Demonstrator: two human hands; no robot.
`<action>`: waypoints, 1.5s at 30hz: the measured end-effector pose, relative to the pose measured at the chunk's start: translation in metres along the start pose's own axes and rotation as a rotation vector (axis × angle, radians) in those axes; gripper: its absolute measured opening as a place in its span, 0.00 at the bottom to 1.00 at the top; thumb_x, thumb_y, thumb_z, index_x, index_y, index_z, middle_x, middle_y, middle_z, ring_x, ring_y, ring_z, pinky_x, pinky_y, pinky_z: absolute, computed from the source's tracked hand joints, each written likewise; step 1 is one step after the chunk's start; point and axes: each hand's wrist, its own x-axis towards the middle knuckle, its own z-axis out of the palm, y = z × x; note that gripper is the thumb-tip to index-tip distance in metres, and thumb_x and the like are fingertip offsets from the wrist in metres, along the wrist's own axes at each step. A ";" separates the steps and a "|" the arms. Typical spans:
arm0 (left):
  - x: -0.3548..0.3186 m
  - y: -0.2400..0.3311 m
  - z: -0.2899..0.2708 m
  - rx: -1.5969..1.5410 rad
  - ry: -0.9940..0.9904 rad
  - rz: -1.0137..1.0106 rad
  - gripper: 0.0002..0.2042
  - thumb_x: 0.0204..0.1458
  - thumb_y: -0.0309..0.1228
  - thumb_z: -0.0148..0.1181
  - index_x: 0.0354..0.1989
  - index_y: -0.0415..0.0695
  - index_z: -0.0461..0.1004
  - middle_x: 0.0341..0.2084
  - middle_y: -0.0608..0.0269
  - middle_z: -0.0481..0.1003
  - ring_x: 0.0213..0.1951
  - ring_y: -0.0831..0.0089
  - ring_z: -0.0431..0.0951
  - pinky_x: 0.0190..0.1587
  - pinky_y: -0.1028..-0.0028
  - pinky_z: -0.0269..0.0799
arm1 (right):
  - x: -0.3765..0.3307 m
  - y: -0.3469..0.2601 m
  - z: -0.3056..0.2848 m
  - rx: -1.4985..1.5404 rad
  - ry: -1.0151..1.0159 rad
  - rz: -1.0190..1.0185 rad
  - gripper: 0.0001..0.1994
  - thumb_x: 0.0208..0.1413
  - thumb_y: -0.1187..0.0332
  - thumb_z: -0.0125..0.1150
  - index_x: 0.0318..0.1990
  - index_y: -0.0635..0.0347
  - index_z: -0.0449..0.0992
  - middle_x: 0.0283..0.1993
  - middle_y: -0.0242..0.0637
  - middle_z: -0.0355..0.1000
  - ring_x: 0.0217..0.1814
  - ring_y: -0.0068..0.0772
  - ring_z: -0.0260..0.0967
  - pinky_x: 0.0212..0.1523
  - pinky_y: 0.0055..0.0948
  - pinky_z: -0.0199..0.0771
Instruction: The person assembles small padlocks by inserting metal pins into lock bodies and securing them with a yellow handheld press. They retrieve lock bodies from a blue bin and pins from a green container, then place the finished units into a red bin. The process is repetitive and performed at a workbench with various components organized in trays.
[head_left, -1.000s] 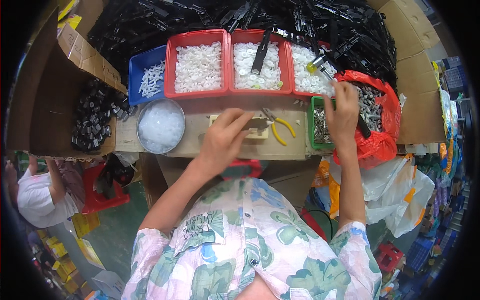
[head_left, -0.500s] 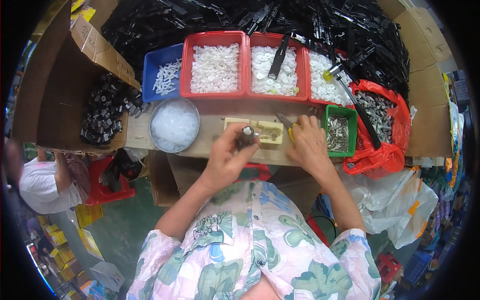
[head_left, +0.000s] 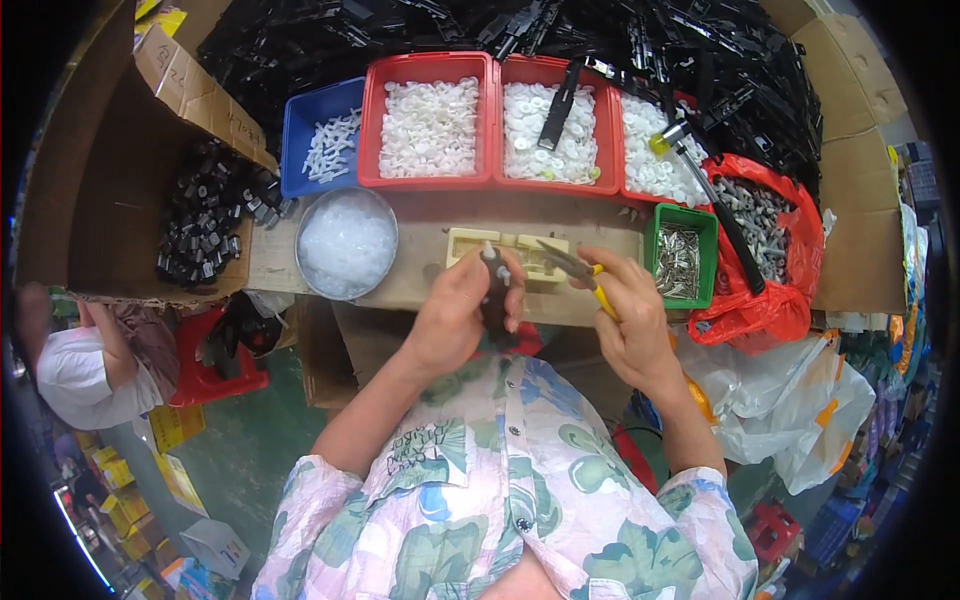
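My left hand (head_left: 450,320) is closed around a dark, elongated plastic part (head_left: 496,300) with small white pieces at its upper end and side. In my right hand (head_left: 640,325) is a pair of yellow-handled pliers (head_left: 600,292), its metal jaws pointing left toward that part, with a gap between them. Behind both hands a cream-coloured fixture block (head_left: 462,241) with recesses lies on the bench, partly hidden by my left hand and the pliers.
Along the back stand a blue bin (head_left: 292,150) and red bins (head_left: 372,120) of small white parts. A round tin (head_left: 298,255) sits left; a green bin (head_left: 708,245) of metal pins, a red bag (head_left: 800,235) and a hammer (head_left: 738,240) are right. Black parts (head_left: 300,50) pile behind.
My right hand has picked up the pliers from the bench and brought them back toward me, left of the green bin. The dark part in my left hand has turned, so its length now shows.
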 end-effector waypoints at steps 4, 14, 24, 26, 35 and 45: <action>-0.003 -0.002 0.001 0.476 0.014 0.066 0.21 0.67 0.47 0.50 0.52 0.38 0.70 0.32 0.64 0.72 0.31 0.79 0.71 0.34 0.77 0.69 | -0.001 -0.013 -0.003 -0.045 0.009 -0.038 0.13 0.43 0.81 0.57 0.39 0.66 0.74 0.59 0.49 0.70 0.59 0.54 0.68 0.61 0.53 0.61; -0.001 0.002 0.011 0.986 0.021 0.419 0.20 0.66 0.43 0.54 0.46 0.33 0.74 0.26 0.67 0.71 0.27 0.82 0.69 0.31 0.80 0.65 | -0.014 -0.008 0.006 -0.194 -0.012 -0.150 0.08 0.40 0.80 0.58 0.31 0.66 0.71 0.43 0.46 0.71 0.44 0.47 0.71 0.44 0.41 0.69; -0.008 0.028 0.021 0.799 -0.125 0.068 0.11 0.59 0.31 0.60 0.42 0.34 0.75 0.25 0.50 0.73 0.27 0.62 0.73 0.33 0.68 0.69 | -0.012 -0.007 -0.009 -0.202 -0.010 -0.253 0.09 0.37 0.80 0.58 0.29 0.65 0.68 0.40 0.45 0.71 0.40 0.45 0.71 0.39 0.38 0.67; -0.007 0.023 0.024 0.856 -0.105 0.243 0.13 0.59 0.32 0.61 0.43 0.33 0.75 0.25 0.50 0.74 0.28 0.60 0.75 0.33 0.67 0.70 | -0.010 -0.006 -0.011 -0.241 0.016 -0.283 0.09 0.37 0.79 0.59 0.28 0.64 0.68 0.41 0.44 0.71 0.41 0.43 0.71 0.39 0.37 0.66; -0.003 0.024 0.022 0.930 -0.286 0.382 0.19 0.59 0.40 0.63 0.46 0.34 0.76 0.27 0.55 0.76 0.27 0.61 0.76 0.31 0.68 0.71 | -0.020 0.006 -0.018 -0.370 0.067 -0.360 0.07 0.41 0.75 0.60 0.29 0.63 0.71 0.47 0.43 0.73 0.48 0.42 0.75 0.51 0.37 0.63; 0.001 0.031 0.025 1.034 -0.242 0.579 0.16 0.49 0.29 0.69 0.44 0.36 0.76 0.25 0.53 0.73 0.27 0.56 0.76 0.31 0.62 0.69 | -0.021 -0.004 -0.020 -0.492 0.019 -0.188 0.23 0.44 0.72 0.61 0.53 0.62 0.77 0.65 0.46 0.65 0.70 0.49 0.62 0.71 0.56 0.43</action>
